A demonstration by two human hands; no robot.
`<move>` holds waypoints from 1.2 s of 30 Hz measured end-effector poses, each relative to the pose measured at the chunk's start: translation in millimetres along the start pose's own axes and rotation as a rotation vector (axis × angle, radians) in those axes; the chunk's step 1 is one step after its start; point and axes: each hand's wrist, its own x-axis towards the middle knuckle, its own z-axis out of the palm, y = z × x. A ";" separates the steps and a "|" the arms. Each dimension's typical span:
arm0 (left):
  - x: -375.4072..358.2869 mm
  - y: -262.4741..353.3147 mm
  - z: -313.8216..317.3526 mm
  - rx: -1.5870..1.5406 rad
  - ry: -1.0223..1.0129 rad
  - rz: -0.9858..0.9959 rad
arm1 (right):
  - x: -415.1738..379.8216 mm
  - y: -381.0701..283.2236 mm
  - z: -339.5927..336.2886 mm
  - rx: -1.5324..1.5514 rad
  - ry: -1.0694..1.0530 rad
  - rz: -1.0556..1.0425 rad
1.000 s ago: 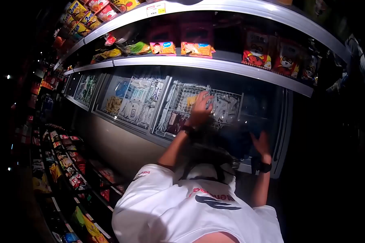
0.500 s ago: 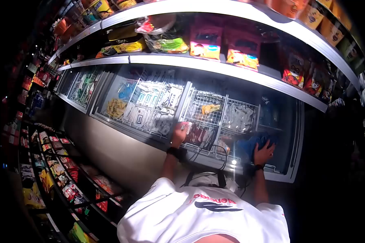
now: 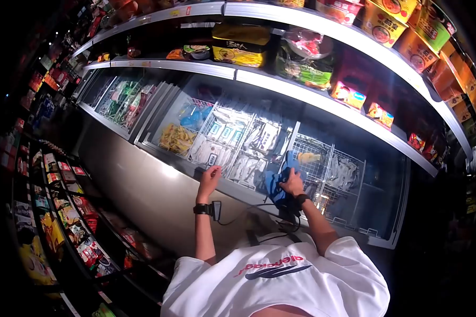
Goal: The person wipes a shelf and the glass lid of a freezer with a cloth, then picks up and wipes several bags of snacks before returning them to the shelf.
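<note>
My right hand (image 3: 293, 183) is closed on a blue cloth (image 3: 280, 185), bunched and partly in shadow, over the middle of the chest freezer (image 3: 177, 168). Part of the cloth is hidden under my fingers. My left hand (image 3: 210, 181) is by the freezer's front edge, left of the cloth, its fingers loosely bent and apart from the palm. Nothing shows in it. Below the hands are wire baskets (image 3: 238, 145) with pale wrapped packs. Yellow packs (image 3: 177, 138) fill a compartment on the left.
Shelves with a white front rail (image 3: 280, 83) overhang the freezer's back, holding noodle packs (image 3: 239, 46) and tubs (image 3: 383, 25). A dark cable (image 3: 238, 215) loops between my wrists. Racks of snack bags (image 3: 69, 211) stand on the left.
My right hand has swept left with the blue cloth, from the freezer's right end to its middle. My left hand has moved left from the divider to the front edge. The view has shifted.
</note>
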 end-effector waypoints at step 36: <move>389.4 371.3 -65.8 1.077 0.271 1.296 | -150.4 -43.5 2.1 1.964 0.378 -0.055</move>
